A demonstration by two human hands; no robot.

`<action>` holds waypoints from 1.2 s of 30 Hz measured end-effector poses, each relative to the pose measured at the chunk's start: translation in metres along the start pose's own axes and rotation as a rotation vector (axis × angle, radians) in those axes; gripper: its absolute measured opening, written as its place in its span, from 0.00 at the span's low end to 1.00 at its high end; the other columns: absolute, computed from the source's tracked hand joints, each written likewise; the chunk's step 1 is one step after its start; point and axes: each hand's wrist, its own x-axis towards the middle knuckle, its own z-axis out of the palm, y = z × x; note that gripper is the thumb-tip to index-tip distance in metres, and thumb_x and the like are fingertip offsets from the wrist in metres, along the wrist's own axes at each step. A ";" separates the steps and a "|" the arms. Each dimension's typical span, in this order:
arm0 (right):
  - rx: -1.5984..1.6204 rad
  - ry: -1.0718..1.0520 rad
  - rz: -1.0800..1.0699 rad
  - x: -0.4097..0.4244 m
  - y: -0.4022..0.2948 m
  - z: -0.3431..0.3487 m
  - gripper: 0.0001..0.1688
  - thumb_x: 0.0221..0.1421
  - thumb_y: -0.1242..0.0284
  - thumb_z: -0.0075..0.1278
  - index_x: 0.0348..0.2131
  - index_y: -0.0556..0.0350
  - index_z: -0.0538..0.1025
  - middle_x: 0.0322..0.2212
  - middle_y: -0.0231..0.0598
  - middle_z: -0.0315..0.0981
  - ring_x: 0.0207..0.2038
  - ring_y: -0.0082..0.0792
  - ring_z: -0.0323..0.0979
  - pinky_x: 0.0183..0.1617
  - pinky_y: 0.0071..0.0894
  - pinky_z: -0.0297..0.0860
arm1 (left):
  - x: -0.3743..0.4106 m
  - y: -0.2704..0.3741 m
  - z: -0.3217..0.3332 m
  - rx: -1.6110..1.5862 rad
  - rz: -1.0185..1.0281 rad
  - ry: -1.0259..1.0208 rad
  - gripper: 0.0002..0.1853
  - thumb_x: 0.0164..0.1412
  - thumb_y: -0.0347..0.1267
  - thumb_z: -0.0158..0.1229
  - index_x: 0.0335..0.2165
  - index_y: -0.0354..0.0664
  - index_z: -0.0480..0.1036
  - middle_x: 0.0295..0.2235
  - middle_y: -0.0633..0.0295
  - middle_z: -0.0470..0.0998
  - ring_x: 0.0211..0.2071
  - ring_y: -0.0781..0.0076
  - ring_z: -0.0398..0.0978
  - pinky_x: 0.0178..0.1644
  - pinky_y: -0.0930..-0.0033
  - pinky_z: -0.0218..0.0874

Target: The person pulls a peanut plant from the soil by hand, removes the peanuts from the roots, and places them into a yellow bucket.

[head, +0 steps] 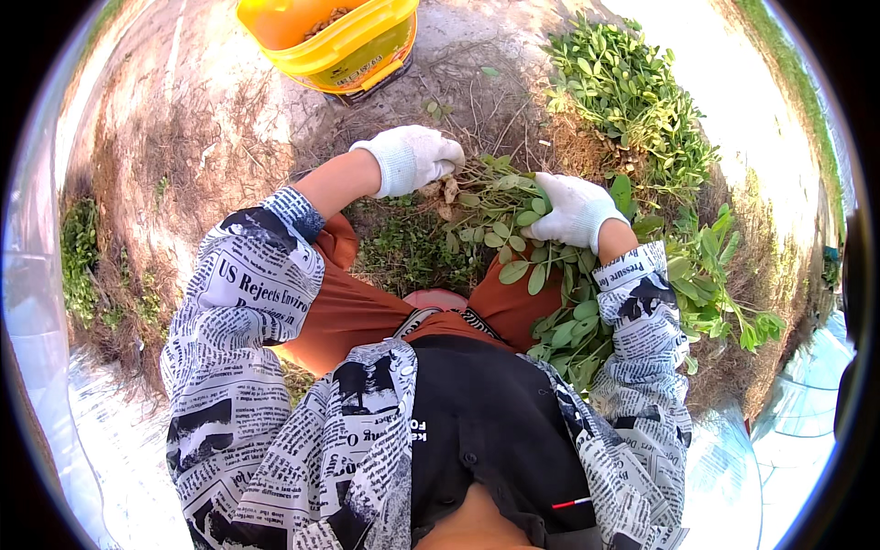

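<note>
A pulled peanut plant (505,199) lies across the space between my knees, its leafy stems drooping over the leg at the right. My right hand (574,212), in a white knitted glove, is closed around the stems. At the root end, my left hand (416,158), gloved the same way, has its fingers bent at the roots; whether they pinch a pod cannot be told. Pale peanut pods (448,191) hang from the roots just below the left fingers.
A yellow bucket (344,55) with peanuts (328,22) inside stands on the soil ahead, left of centre. More peanut plants (622,89) are heaped at the upper right. Low green weeds (419,251) grow between my legs. Plastic sheeting (797,385) lies at the right edge.
</note>
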 end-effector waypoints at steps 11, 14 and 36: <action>0.030 -0.026 0.001 0.003 -0.007 -0.005 0.35 0.37 0.51 0.56 0.40 0.56 0.69 0.39 0.49 0.72 0.44 0.47 0.69 0.47 0.40 0.65 | 0.010 0.013 -0.025 0.235 -0.222 -0.023 0.11 0.63 0.37 0.43 0.40 0.46 0.68 0.32 0.51 0.73 0.36 0.52 0.74 0.38 0.56 0.66; 0.003 -0.038 0.020 0.001 -0.007 -0.006 0.35 0.36 0.51 0.56 0.39 0.56 0.69 0.38 0.48 0.72 0.44 0.47 0.69 0.47 0.40 0.66 | 0.006 -0.022 -0.043 0.384 -0.288 0.255 0.11 0.62 0.37 0.44 0.37 0.41 0.65 0.29 0.48 0.75 0.35 0.52 0.74 0.36 0.56 0.66; 0.068 -0.016 0.025 -0.002 -0.001 -0.004 0.40 0.35 0.51 0.58 0.44 0.58 0.69 0.39 0.52 0.72 0.44 0.49 0.70 0.47 0.39 0.66 | -0.018 -0.027 -0.058 0.097 -0.207 0.280 0.12 0.56 0.38 0.53 0.33 0.42 0.74 0.30 0.53 0.77 0.34 0.55 0.74 0.40 0.61 0.64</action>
